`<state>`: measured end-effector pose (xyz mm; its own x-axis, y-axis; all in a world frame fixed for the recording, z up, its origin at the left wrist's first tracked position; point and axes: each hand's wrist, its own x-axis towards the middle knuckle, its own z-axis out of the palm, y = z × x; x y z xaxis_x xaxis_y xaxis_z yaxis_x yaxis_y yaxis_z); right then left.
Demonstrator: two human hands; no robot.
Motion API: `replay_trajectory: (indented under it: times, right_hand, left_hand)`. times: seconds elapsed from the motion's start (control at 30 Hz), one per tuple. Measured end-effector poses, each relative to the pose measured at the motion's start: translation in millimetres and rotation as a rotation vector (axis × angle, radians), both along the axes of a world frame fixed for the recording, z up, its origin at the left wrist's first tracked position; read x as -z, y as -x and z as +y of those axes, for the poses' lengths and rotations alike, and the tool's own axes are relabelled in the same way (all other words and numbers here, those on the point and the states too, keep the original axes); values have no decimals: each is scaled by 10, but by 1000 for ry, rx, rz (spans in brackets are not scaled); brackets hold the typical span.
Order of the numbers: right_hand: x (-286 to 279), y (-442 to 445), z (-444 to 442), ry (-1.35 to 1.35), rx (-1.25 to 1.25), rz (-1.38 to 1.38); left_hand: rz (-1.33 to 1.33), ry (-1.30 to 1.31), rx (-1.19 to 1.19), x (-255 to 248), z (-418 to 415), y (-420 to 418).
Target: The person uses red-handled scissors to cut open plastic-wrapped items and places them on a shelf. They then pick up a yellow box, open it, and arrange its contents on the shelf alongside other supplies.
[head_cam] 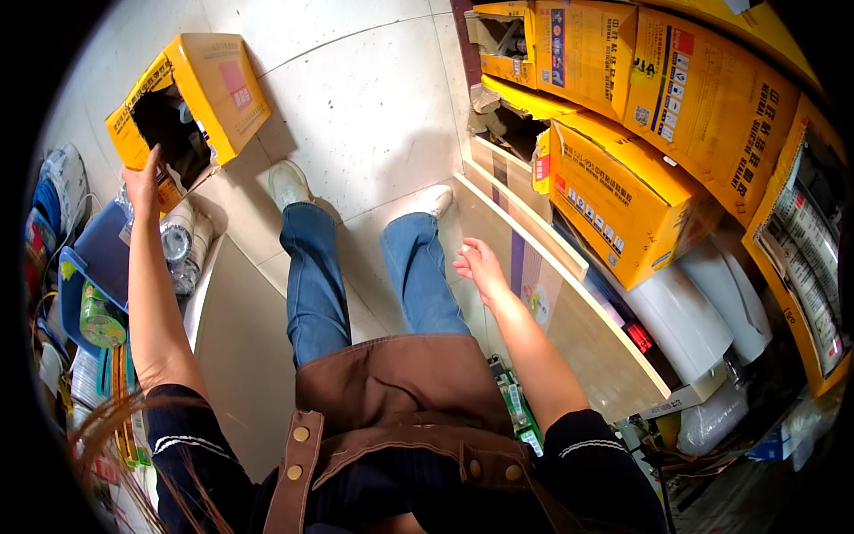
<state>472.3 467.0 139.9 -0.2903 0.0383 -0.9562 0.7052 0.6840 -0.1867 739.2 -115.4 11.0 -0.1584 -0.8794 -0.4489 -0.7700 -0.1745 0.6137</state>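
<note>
My left hand (pixel 143 183) grips the lower edge of a yellow cardboard box (pixel 220 100) at the upper left, its thumb at a torn opening. Some tubes or bottles show dimly inside that box. Below the hand, plastic-wrapped rolls (pixel 177 240) lie on a white surface. My right hand (pixel 482 265) hangs with loosely bent fingers beside upright wooden boards (pixel 567 320) and holds nothing.
Yellow silicone sealant boxes (pixel 707 100) are stacked at the right, with white rolled sheets (pixel 680 314) beneath. A blue plastic bin (pixel 103 253) and assorted goods crowd the left. Pale floor tiles (pixel 360 87) lie ahead of my shoes.
</note>
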Motion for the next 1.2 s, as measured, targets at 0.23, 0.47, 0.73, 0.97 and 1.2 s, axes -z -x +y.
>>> replay_trajectory:
  times: [0.23,0.47,0.73,0.97,1.2]
  right_hand:
    - [76,377,214,-199,-995,562]
    - [1009,1193,42,-205,-1546,773]
    - [1660,1453,275,-435,-1760,806]
    - [1511,1286,594,-439,-1724,218]
    - [1224,1392,466,-157,-1735,477]
  left_hand:
    - [-38,655,177,-631,821,360]
    - [359,-118,534,-872,2689,1251]
    - [413,-427,676,-951,3471,1539]
    - [308,-415,650,-830,3422,1619]
    - [246,-492,668,-911,3543,1625]
